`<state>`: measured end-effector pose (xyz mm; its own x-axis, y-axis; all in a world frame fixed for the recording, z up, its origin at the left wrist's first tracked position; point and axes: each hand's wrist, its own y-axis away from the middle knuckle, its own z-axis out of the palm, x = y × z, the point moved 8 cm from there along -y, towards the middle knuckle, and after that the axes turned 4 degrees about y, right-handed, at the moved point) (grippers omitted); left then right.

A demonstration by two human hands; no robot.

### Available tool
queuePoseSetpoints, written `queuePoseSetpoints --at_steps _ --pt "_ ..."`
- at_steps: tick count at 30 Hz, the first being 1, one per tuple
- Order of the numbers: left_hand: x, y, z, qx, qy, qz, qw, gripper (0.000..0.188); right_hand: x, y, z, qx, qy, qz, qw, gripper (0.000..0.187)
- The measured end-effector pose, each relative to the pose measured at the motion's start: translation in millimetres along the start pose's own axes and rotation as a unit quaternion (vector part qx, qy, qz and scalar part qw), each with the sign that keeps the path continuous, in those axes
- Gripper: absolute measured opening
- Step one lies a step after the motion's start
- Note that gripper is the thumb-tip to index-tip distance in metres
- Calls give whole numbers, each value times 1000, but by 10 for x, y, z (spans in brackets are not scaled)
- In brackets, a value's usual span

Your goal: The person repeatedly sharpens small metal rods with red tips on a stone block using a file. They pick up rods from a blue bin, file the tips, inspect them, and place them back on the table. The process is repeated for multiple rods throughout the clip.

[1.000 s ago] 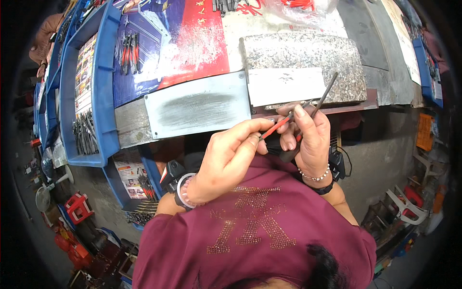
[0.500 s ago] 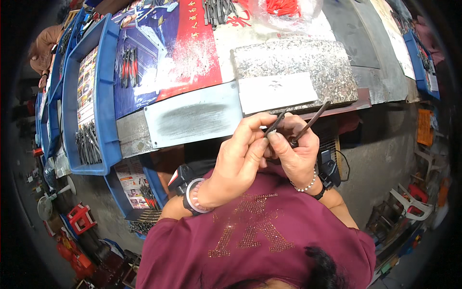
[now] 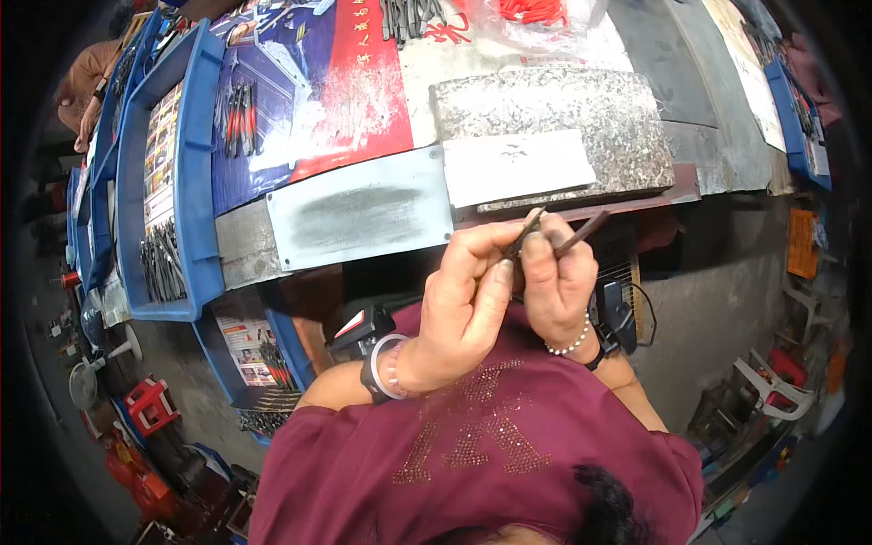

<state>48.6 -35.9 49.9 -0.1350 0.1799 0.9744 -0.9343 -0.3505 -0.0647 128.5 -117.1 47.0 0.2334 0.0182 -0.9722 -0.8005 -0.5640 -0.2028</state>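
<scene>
My left hand (image 3: 465,300) is closed, its thumb and fingertips pinching a slim dark metal piece (image 3: 532,221) with a narrow tip. My right hand (image 3: 556,289) is closed beside it. A dark brown stick-like tool (image 3: 584,232) juts out from between its fingers; its lower end is hidden in the palm. The right thumb presses near the metal piece. Both hands are in front of the bench edge, close to a speckled stone block (image 3: 627,127) with a white sheet (image 3: 518,173) lying on it.
Left of the block lies a pale plate with a dark smudge (image 3: 359,218). Several red-and-black handled tools (image 3: 241,120) and dark pieces (image 3: 411,18) rest on the bench. Red parts (image 3: 531,11) fill a plastic bag. A blue tray (image 3: 202,173) stands at the left; another person's arm (image 3: 89,118) is beyond.
Both hands have shifted slightly. The dark stick in my right hand has tilted lower, with less of it showing, and my right thumb has moved up toward the metal piece's tip.
</scene>
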Motion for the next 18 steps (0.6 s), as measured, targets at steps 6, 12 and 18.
queuePoseSetpoints --at_steps 6,12,18 --pt "35 -5 14 51 -29 54 997 22 -85 0 -24 63 83 -165 981 16" --pt "-118 -6 7 49 101 -45 993 21 190 46 -32 33 -79 6 996 16" --pt "-100 34 2 31 66 -26 997 24 -89 36 -52 55 73 -164 982 16"
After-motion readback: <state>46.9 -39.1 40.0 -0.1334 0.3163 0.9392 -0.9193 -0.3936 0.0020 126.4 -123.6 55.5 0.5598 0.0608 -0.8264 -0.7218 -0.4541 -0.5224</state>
